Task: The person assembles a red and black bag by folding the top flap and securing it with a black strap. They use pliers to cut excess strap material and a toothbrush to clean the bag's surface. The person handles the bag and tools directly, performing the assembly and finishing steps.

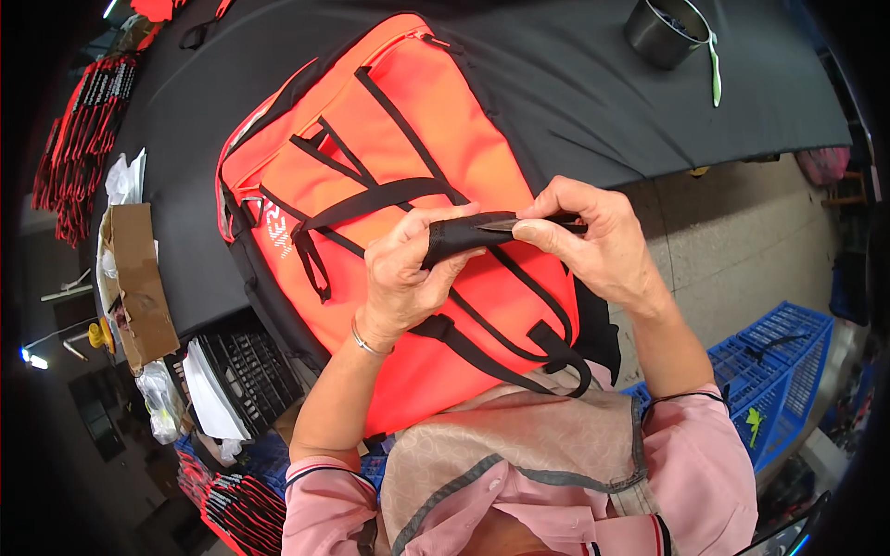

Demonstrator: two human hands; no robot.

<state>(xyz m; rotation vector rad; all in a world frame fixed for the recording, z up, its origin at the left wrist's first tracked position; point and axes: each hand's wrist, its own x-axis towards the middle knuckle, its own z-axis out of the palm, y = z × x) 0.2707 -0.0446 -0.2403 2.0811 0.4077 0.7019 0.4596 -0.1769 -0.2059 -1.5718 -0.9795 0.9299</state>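
Note:
A large bright orange bag [482, 139] with black straps and trim lies before me, partly over the table's edge and against my lap. My left hand [408, 264] is closed around a black fabric handle wrap [454, 238], holding it above the bag. In my right hand [589, 236], thumb and fingers pinch a slim pointed metal tool [499, 225], its tip lying against the black fabric. Whether it is tweezers or thread snips I cannot tell. A black webbing strap [380, 196] crosses the bag just beyond my left hand.
A dark-covered table [575, 56] carries a metal pot [666, 35] with a green-handled tool [715, 74] at its rim. At left stand a cardboard box [144, 278] and hanging red-black pieces [79, 139]. Blue plastic crates [769, 371] stand at right.

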